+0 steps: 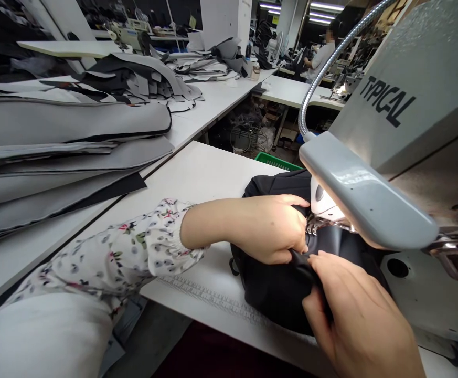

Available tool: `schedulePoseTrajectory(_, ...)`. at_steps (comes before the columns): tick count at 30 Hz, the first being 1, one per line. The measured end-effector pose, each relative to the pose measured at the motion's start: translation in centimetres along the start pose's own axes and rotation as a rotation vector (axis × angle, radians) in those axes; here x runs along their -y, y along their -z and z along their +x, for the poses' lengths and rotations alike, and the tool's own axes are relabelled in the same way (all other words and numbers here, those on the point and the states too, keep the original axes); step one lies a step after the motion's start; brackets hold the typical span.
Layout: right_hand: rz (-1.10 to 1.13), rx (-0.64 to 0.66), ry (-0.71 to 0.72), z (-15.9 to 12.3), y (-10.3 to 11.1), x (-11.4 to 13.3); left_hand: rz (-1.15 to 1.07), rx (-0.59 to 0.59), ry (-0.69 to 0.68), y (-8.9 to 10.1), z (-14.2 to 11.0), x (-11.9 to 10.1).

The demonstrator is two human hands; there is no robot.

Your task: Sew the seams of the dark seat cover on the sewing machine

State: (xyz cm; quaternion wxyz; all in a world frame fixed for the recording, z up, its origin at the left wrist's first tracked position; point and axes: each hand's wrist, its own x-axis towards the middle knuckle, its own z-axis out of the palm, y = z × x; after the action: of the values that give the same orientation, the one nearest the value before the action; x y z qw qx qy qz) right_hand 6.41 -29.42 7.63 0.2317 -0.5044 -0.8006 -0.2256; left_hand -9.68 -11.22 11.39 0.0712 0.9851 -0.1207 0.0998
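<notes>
Black fabric (276, 289) lies bunched on the white table under the head of a sewing machine (394, 105). My left hand (270, 228) rests on it from the left, close to the presser foot (313, 226), its fingers curled and pinching the cloth. From the lower right, my right hand (358, 310) grips a fold of the same fabric between thumb and fingers. The two hands nearly meet just in front of the needle area. The needle itself is hidden by the lamp and machine head.
A grey lamp (366, 189) on a flexible metal neck hangs over the sewing spot. Stacked grey padded panels (71, 126) fill the left table. A ruler scale (213, 299) runs along the table's front edge. A green basket (278, 161) stands behind; a person (323, 55) sits far back.
</notes>
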Motion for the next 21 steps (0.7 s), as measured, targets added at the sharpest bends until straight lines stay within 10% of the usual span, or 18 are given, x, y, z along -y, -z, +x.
schedulePoseTrajectory(21,0.081,-0.028,-0.172,-2.0,-1.0,0.8,0.025,-0.049,0.113,-1.2,-0.5,-1.0)
